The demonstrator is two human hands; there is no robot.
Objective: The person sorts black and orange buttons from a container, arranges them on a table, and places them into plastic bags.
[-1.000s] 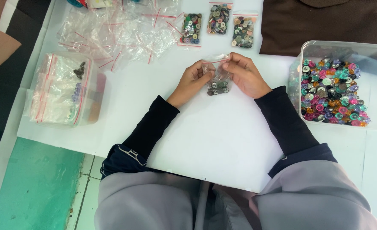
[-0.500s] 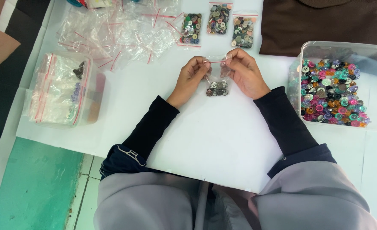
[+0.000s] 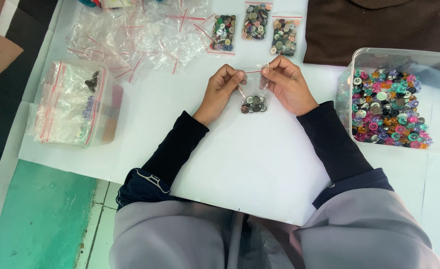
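Observation:
A small clear zip bag (image 3: 253,97) with several buttons in its bottom hangs between my two hands above the white table (image 3: 240,154). My left hand (image 3: 221,90) pinches the bag's top left corner. My right hand (image 3: 288,83) pinches the top right corner at the red seal strip. Both sleeves are black. The bag is upright, and the buttons rest just above the tabletop.
Three filled button bags (image 3: 255,22) lie in a row beyond my hands. A heap of empty zip bags (image 3: 140,35) is at far left. A clear tub of coloured buttons (image 3: 391,107) stands right; another tub with bags (image 3: 73,107) stands left. Brown cloth (image 3: 379,25) lies far right.
My hands have slid along the bag's top edge and drawn it slightly nearer. The buttons have settled lower in the bag.

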